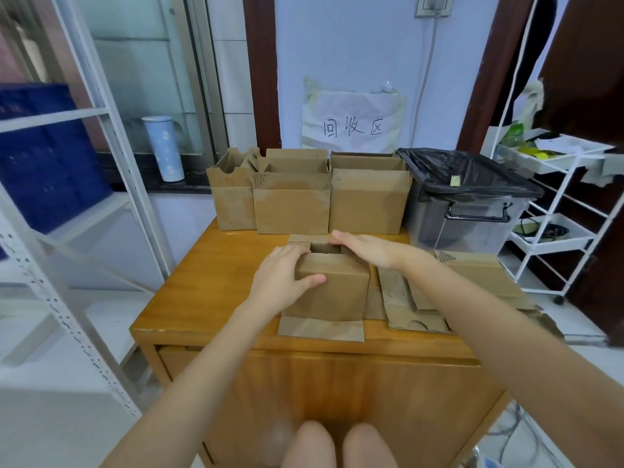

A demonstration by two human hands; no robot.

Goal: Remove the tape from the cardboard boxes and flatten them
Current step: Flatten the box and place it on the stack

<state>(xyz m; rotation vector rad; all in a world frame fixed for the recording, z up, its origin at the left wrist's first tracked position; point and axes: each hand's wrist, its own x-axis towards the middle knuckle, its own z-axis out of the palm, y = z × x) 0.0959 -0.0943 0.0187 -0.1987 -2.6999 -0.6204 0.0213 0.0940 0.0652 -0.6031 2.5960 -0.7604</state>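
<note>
A small open cardboard box [332, 292] stands near the front middle of the wooden table [209, 265], its flaps spread out flat around it. My left hand [282, 280] grips its left top corner, fingers over the rim and thumb on the front face. My right hand [368, 249] lies flat, fingers straight, across the box's top right edge. Three upright open boxes [292, 201] line the far edge of the table. A pile of flattened boxes [472, 288] lies to the right of the small box.
A clear bin lined with a black bag [469, 194] stands at the table's far right. A white trolley [553, 211] is further right, white metal shelving [84, 204] at the left. A paper sign [353, 121] hangs on the wall behind.
</note>
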